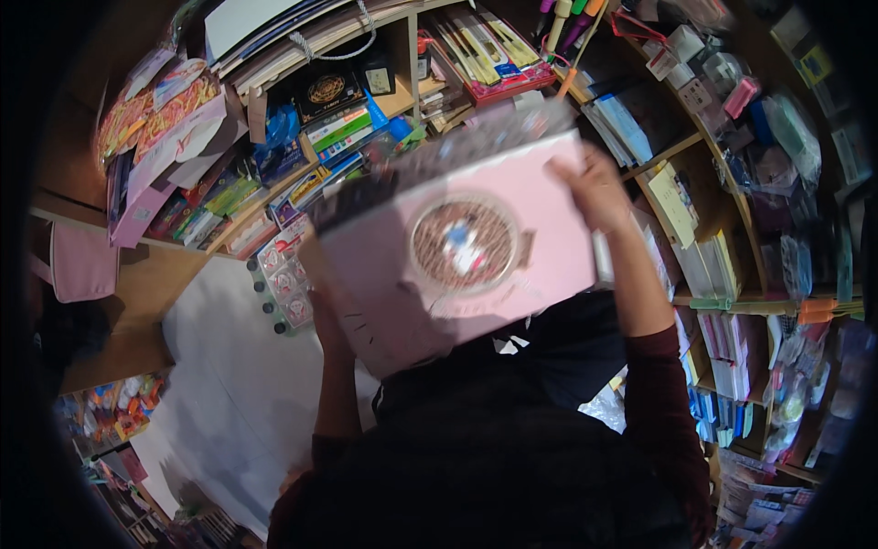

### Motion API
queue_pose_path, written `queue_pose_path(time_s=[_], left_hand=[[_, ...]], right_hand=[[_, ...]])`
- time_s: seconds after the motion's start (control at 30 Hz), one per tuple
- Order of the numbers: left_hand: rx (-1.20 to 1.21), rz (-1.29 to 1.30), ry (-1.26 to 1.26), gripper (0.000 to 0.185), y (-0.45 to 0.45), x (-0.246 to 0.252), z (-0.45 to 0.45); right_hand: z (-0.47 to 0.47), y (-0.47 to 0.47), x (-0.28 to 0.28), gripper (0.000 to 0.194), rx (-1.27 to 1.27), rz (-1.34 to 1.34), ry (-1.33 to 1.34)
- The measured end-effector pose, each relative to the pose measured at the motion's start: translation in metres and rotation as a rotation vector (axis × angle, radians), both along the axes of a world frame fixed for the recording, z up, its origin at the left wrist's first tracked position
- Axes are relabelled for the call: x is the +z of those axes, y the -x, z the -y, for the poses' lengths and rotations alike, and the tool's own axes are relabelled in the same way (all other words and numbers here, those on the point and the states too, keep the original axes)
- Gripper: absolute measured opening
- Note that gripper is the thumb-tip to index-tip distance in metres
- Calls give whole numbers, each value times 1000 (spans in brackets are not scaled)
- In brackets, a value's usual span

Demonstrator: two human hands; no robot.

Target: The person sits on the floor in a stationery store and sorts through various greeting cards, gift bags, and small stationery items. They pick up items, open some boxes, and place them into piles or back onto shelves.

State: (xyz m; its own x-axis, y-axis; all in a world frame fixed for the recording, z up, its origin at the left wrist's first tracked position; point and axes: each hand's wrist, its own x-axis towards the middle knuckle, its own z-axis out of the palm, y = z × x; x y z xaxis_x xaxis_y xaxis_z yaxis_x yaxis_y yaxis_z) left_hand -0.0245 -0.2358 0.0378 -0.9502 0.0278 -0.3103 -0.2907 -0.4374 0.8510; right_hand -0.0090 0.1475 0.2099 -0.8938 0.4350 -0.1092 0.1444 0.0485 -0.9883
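A large pink box [370, 295] with a round printed picture on its broad face is held up, tilted, in front of my torso. My right hand [595, 185] grips its right end, with the thumb on the pink face. At the lower left end, my left hand [328, 319] holds the side; most of its fingers are hidden behind the box. Dark patterned contents or a dark upper side [473, 151] shows along the box's far edge, blurred. Just left of the box lies a clear tray of small round items [285, 285].
Wooden shelves hold packs of brushes [473, 51], a black box [328, 89] and boxed stationery. Notebooks [699, 267] and bagged goods [789, 144] fill shelves on the right. A pink box [151, 199] juts out at upper left. Pale floor [233, 384] shows at lower left.
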Motion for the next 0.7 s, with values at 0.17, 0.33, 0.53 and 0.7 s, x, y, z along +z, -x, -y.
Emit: queue_pose_path(time_s=[0.17,0.33,0.53,0.7], left_hand=[[-62,-15,204,30,5,7,-3],[-42,30,150,35,11,16,-18],[-81,20,127,38,14,14,-10],[-154,-4,117,41,12,17,-5]], right_hand=[[-64,-14,117,20,-115,-681,-131],[-78,-42,110,20,192,-769,-220],[-23,-85,6,13,578,-370,-489],[-21,-124,-58,42,299,-77,-418]])
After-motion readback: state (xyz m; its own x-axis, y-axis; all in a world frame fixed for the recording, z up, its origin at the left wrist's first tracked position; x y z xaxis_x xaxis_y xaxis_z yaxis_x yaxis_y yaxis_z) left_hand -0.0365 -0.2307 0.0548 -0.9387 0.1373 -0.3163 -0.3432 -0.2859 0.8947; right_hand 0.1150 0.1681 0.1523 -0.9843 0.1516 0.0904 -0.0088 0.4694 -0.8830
